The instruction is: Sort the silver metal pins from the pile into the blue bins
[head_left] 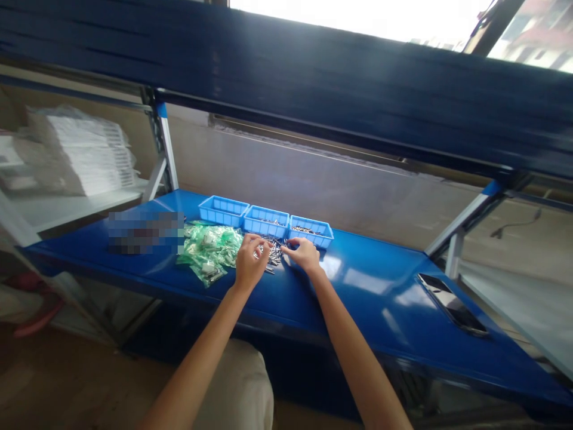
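Observation:
A pile of small metal rods (274, 255), perhaps screws or pins, lies on the blue table between my two hands. My left hand (251, 260) is at the pile's left side with its fingers curled and thumb drawn in; whatever it may hold is too small to make out. At the right edge of the pile, my right hand (305, 254) brings thumb and fingertips close together near the rods, and its contents cannot be made out either. Green-tinted clear plastic bags (210, 248) with small parts in them lie directly left of my left hand.
Behind the pile stand three blue bins in a row: a left bin (222, 220), a middle bin (264, 229) and a right bin (320, 237), the last two holding small metal parts. A phone (452, 304) lies at right on the table (367, 310). A blue shelf (286, 77) overhangs.

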The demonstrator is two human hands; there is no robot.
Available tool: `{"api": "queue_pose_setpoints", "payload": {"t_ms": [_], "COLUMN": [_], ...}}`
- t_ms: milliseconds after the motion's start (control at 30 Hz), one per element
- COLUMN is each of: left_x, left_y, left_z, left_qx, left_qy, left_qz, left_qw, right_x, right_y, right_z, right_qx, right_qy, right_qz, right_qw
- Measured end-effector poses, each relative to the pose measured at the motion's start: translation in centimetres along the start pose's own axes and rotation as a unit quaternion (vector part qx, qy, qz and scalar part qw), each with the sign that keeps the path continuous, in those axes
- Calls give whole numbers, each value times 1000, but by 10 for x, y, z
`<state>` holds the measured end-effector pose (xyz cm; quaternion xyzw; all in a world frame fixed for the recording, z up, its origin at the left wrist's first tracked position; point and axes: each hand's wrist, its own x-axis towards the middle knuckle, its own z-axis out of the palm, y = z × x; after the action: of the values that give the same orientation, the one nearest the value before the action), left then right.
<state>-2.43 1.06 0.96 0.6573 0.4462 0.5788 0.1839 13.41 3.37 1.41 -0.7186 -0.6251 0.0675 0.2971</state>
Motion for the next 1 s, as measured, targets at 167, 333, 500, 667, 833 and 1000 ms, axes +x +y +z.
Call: {"api": "queue_pose_setpoints", "payload": {"t_ms": [167, 333, 500, 667, 833, 1000], "left_x": [0, 0, 0, 2, 3, 2], "left_y": [0, -2, -3, -6, -11, -11], "left_z": [0, 1, 2, 3, 5, 6], "left_qx": [2, 5, 4, 2, 2, 8], "left_qy": [-5, -21, -41, -12, 10, -5], "left_qz": [-1, -5, -4, 1, -10, -16], "left_qw": [1000, 1000, 999, 1000, 1000, 1000], "right_x": [-4, -7, -7, 1, 5, 0], "right_y": [-2, -4, -5, -1, 1, -3], "right_z": [7, 12, 11, 14, 23, 23], "right_qx": [18, 41, 74, 191, 213, 261], "right_qy": [-48, -24, 21, 7, -1, -13], "right_qz": [-9, -27, -40, -64, -108, -106], "right_qw": [999, 999, 996, 980, 971, 959]}}
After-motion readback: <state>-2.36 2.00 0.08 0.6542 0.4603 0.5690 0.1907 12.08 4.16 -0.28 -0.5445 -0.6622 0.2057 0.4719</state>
